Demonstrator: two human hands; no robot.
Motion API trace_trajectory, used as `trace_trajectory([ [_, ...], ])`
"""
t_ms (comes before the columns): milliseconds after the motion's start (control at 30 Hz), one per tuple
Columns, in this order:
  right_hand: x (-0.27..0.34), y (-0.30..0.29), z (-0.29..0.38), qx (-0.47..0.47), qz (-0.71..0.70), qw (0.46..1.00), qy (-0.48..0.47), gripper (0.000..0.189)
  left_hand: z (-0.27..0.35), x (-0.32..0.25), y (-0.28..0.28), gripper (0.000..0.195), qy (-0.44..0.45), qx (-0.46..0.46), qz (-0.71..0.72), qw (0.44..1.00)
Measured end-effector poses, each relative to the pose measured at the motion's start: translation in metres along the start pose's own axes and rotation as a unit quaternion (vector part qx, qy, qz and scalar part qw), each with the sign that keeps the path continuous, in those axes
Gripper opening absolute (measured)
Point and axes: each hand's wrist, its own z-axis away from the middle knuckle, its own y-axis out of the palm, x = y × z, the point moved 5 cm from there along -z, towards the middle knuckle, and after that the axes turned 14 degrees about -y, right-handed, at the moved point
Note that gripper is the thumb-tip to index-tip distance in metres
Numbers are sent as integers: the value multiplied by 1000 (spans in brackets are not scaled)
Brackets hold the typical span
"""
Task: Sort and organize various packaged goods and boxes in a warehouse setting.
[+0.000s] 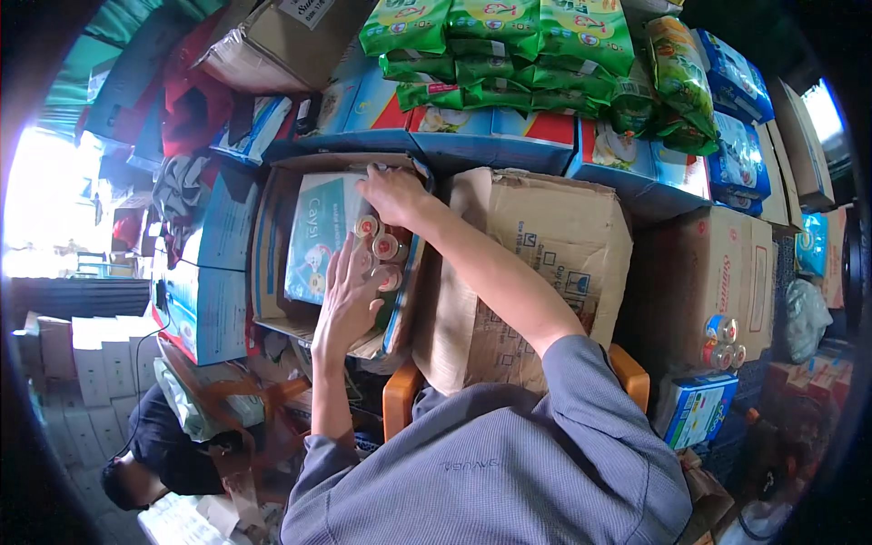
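An open cardboard carton [267, 231] stands before me, tilted slightly in view. Inside it lies a flat white and teal printed pack [317, 235]. Beside the pack, several small jars [385, 246] with round pale lids and red marks sit close together. My left hand [346, 300] is spread flat over the near part of the pack, its fingers touching or just over the jars. At the far right corner of the carton, my right hand [395, 194] reaches in with curled fingers. What lies under those fingers is hidden.
A large closed carton [545, 231] adjoins on the right. Green bags [490, 48] are piled on blue boxes [490, 143] behind. Farther right, a few shrink-wrapped cans [723, 344] rest above a blue pack [698, 409]. At lower left, a person [174, 443] bends down near white boxes.
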Motion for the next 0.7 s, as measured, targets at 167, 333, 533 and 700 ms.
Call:
trace_trajectory([
  [167,20,-23,4,-55,72,996,-20,29,-3,1,-3,51,19,2,2,1000],
  [333,32,-60,13,-103,111,988,-11,29,-7,0,-5,56,52,-8,-6,999],
  [533,37,-117,61,-220,61,972,-61,37,-6,-9,-11,66,44,-15,-48,998],
  [700,64,-172,113,-259,137,956,-17,38,6,-19,-43,48,44,-57,-95,993],
])
